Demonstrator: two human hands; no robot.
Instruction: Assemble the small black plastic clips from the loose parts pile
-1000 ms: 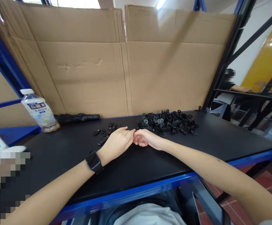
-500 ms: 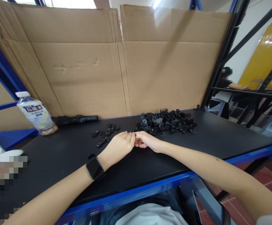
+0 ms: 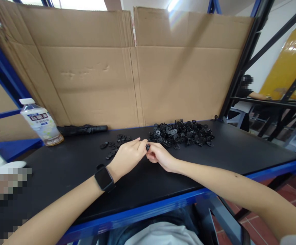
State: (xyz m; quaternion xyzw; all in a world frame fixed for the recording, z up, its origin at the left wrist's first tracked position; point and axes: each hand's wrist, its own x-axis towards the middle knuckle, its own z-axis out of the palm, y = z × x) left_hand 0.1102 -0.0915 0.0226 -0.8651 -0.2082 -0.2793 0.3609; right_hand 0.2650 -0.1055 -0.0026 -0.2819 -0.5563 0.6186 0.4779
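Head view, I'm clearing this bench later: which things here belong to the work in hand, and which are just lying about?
Belonging to the work:
left hand
right hand
small black part at their fingers
big pile of black parts
smaller scatter of black parts

Just lying about:
water bottle
folded black umbrella
cardboard sheets

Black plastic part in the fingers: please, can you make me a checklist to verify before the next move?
Small black plastic part held: ok, pinched at the right hand fingertips, with the left hand fingers beside it.
Its shape: cannot tell, fingers hide most of it.
Hands apart from the main pile of black parts: ok, but close.
No stray pieces: not ok, one black part lies alone at the far edge of the table.
Water bottle away from hands: ok.
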